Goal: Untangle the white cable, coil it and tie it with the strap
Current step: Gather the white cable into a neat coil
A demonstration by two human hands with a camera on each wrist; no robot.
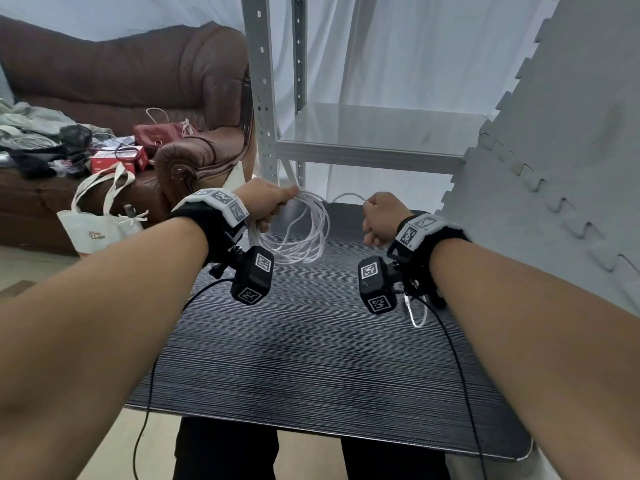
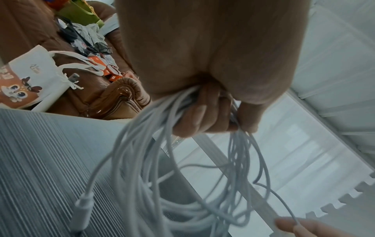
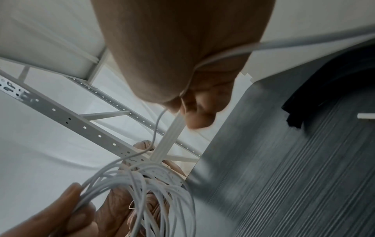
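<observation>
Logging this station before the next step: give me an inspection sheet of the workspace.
Surface: dark ribbed table, mostly bare.
Job's things: white cable looped in a hanging coil; white strap.
Clutter: short white lead on table by right wrist.
Grips: left hand holds the coil; right hand pinches a cable strand and the strap.
Cables: black camera leads trail off table.
Surroundings: brown sofa with bags, metal shelf, foam mats.

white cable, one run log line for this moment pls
stage: coiling | left hand: grips coiled loops of white cable above table | right hand: pinches free strand | strap: not identifiable
</observation>
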